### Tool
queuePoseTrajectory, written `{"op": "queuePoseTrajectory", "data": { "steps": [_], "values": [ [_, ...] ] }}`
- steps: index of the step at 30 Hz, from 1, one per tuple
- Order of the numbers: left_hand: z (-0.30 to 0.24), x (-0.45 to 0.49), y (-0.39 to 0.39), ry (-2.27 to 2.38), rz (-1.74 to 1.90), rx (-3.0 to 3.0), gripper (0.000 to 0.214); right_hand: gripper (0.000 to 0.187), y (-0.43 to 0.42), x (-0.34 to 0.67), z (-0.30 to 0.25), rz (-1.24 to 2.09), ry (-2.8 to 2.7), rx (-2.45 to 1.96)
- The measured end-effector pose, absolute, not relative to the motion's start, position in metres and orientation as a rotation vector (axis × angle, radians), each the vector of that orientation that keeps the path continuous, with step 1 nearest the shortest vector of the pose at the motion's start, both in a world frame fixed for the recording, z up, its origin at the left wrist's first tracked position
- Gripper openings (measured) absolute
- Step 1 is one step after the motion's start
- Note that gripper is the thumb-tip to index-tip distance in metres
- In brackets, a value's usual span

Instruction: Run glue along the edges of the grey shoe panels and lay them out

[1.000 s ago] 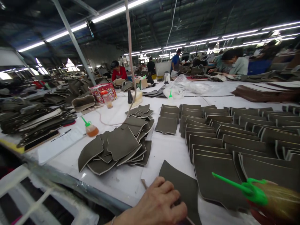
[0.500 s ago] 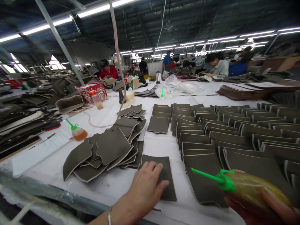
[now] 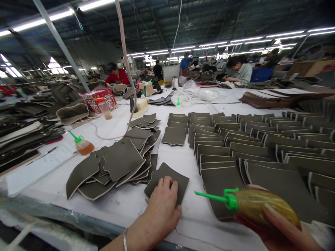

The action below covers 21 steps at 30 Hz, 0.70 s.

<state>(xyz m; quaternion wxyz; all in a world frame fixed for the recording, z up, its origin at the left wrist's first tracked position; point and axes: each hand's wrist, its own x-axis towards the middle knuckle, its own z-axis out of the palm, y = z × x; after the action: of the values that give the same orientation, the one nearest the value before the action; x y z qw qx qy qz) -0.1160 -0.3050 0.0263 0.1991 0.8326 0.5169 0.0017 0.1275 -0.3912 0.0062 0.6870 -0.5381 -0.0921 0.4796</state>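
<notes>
Left hand: the left hand [image 3: 161, 209] lies open and palm down, fingers flat on the near part of 1 cut piece [image 3: 167, 172]; it presses on the piece and grips nothing.
Right hand: the right hand [image 3: 277, 230] is closed around a squeeze bottle [image 3: 258, 207], which lies almost level with its green nozzle [image 3: 211, 197] pointing left toward the cut piece.
Cut piece, place: near the front edge of the table [image 3: 183, 157], flat on the white cover, turned at a slant. It sits between the loose heap [image 3: 117, 164] on its left and the rows [image 3: 248, 150] of overlapped pieces on its right, just beside both.
Cut piece, handling: dark olive sheet with a pale edge, probably foam-backed fabric or thin leather. It looks light and limp, likely to bend if lifted by 1 corner and to slide easily on the smooth cover.
Cut piece, hold: a flat palm near the middle should pin it. For lifting, a pinch at the free far edge or corner looks best, clear of any wet glue.
Squeeze bottle, handling: soft amber-filled plastic that looks light. A firm squeeze would likely push out its contents, so a light wrap around the belly suits it.
Nozzle gap: the tip hangs above the table, near the cut piece but apart from it.
Around: a second bottle [image 3: 82, 144] stands left of the heap, a hose [image 3: 125, 52] hangs down behind it, and a paper sheet [image 3: 39, 165] lies at far left.
Others: a person in red [image 3: 116, 75] works well apart at the far end.
</notes>
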Motion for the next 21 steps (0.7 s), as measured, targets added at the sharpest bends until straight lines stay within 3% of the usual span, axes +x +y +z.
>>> {"op": "queuePoseTrajectory", "data": {
  "steps": [6,21],
  "values": [
    [0.025,-0.102,-0.302,1.49,-0.069,2.361,0.044,0.095,-0.389,0.122,0.013,0.976,-0.388,-1.319],
    [0.028,-0.092,-0.294,1.438,-0.13,2.518,0.033,0.076,-0.384,0.121,0.013,0.833,-0.653,-1.355]
  ]
}}
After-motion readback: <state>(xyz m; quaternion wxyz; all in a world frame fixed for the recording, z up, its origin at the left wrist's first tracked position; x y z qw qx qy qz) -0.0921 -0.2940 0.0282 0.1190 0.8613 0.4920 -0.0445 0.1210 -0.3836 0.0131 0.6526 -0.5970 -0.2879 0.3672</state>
